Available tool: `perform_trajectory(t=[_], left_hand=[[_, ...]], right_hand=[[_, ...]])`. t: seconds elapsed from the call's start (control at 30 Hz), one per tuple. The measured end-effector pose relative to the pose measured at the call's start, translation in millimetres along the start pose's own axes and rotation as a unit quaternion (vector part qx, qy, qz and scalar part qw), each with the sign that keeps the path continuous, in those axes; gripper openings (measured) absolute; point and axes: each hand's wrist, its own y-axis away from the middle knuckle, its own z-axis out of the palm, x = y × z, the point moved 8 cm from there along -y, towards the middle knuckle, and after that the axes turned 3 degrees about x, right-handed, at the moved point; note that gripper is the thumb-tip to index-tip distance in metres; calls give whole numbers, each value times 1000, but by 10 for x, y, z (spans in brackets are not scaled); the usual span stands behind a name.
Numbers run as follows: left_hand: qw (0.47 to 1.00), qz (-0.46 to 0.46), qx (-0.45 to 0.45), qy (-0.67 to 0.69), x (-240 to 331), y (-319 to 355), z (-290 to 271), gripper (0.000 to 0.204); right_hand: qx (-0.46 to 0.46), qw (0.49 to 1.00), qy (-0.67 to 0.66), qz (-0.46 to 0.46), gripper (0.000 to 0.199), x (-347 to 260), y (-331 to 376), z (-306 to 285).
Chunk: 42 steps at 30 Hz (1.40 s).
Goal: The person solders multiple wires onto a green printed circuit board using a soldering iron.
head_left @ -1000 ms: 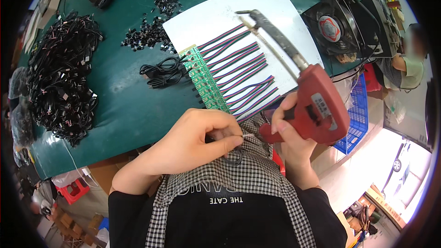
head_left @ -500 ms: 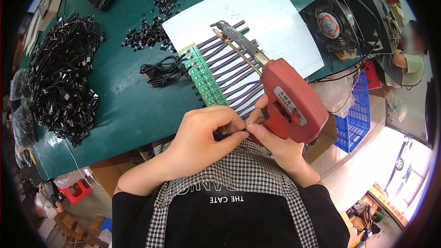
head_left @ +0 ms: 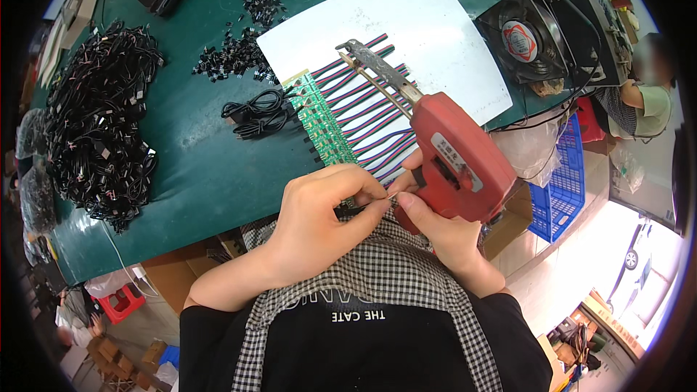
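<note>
I have swung the red soldering gun (head_left: 461, 167) down and toward me: a second ago its body sat out at about three o'clock from my hands with the metal tip well up the sheet, and now the body is close against my chest side, its long tip (head_left: 377, 69) lying over the striped wires (head_left: 370, 112) at twelve o'clock. My right hand (head_left: 435, 229) is wrapped around the gun's handle, gripping it firmly. My left hand (head_left: 323, 221) has closed in until the two hands touch; its fingers are pinched on something thin and dark, a wire end or a bit of solder, I cannot tell which, held right at the gun's handle. To me this looks like a pause to sort out that thin piece before the tip goes back to the joints.

The green strip of little circuit boards (head_left: 323, 120) lies on the white sheet (head_left: 428, 29), at eleven o'clock from my hands, with the coloured wires fanned off it to the right.

As for containers, a blue plastic crate (head_left: 563, 189) stands below the bench edge at three o'clock; what it holds is hidden. Loose black cables (head_left: 98, 123) are heaped on the green mat (head_left: 196, 167) at nine o'clock, not in any bin.
</note>
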Motion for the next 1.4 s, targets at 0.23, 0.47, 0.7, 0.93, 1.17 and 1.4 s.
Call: perform_trajectory(t=[0.23, 0.47, 0.7, 0.93, 1.17, 1.4], left_hand=[[999, 29, -2, -22, 58, -7, 16, 8], [985, -37, -122, 118, -33, 10, 164, 5], [970, -104, -91, 201, -153, 37, 171, 5], [971, -121, -53, 201, -170, 66, 159, 4], [958, -154, 61, 233, -202, 127, -140, 5], [965, 1, 223, -140, -169, -225, -874, 7]], right_hand=[[-76, 995, 71, 5, 59, 20, -12, 57], [-10, 1000, -2, 27, 64, 4, -3, 25], [11, 999, -52, 7, 47, 0, 21, -37], [18, 999, -27, 2, 45, 0, 22, -34], [-26, 997, 66, -41, 65, -35, 34, -75], [-3, 999, -22, -25, 42, 24, 67, -246]])
